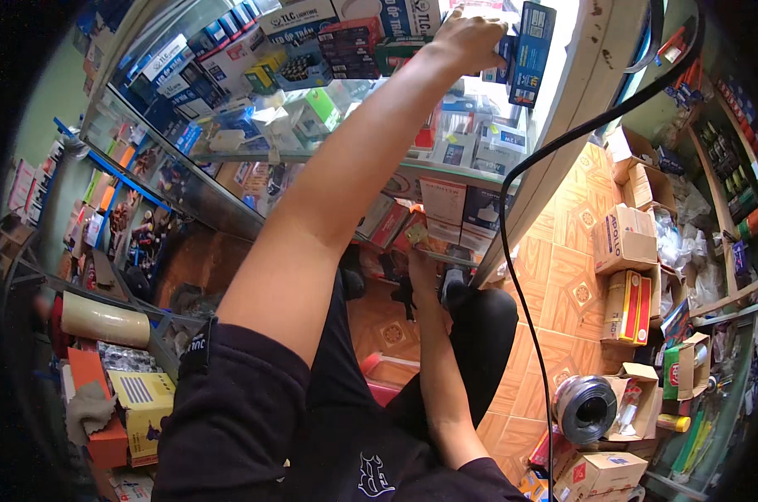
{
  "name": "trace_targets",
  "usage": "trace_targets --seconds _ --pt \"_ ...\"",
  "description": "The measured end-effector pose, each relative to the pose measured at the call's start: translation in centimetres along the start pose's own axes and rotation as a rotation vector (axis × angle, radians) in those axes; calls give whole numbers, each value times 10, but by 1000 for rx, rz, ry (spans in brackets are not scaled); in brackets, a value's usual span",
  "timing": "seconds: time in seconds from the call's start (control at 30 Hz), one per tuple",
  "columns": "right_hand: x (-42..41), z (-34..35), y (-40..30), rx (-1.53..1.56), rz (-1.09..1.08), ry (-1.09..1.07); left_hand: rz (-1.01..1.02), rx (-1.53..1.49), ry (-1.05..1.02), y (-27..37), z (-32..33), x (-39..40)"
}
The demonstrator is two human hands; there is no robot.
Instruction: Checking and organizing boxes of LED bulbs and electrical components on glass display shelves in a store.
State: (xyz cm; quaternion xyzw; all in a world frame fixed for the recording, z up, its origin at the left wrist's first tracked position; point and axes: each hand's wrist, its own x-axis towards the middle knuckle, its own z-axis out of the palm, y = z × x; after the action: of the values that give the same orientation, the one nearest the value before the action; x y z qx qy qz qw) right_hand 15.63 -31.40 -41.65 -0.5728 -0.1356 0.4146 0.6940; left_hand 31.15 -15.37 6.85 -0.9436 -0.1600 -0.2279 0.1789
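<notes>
My left arm stretches up across the view, and my left hand (470, 39) is over the boxes on the top shelf of the glass display cabinet. Its fingers lie against packages beside a tall dark blue box (533, 55); whether it grips one cannot be told. My right hand (420, 260) is low between my knees, at the cabinet's bottom shelf, close under a small yellowish packet (416, 233); its fingers are too small and dark to read. White and blue boxes (443, 210) stand beside it. Red-and-black small boxes (351, 47) are stacked left of my left hand.
A black cable (518, 263) hangs down at the right in front of the cabinet's pale frame (558, 125). Cardboard boxes (624, 241) and a coil of black cable (585, 409) line the tiled floor. Shelves (128, 176) of goods stand left, with a yellow box (142, 411) below.
</notes>
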Motion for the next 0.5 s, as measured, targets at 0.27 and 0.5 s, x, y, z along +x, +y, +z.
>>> trace_targets --seconds 0.27,0.5 --pt "0 1 10 -289 10 -33 -24 -93 -98 -15 0 10" --pt "-31 5 -23 -72 171 -141 72 -36 -140 -19 5 18"
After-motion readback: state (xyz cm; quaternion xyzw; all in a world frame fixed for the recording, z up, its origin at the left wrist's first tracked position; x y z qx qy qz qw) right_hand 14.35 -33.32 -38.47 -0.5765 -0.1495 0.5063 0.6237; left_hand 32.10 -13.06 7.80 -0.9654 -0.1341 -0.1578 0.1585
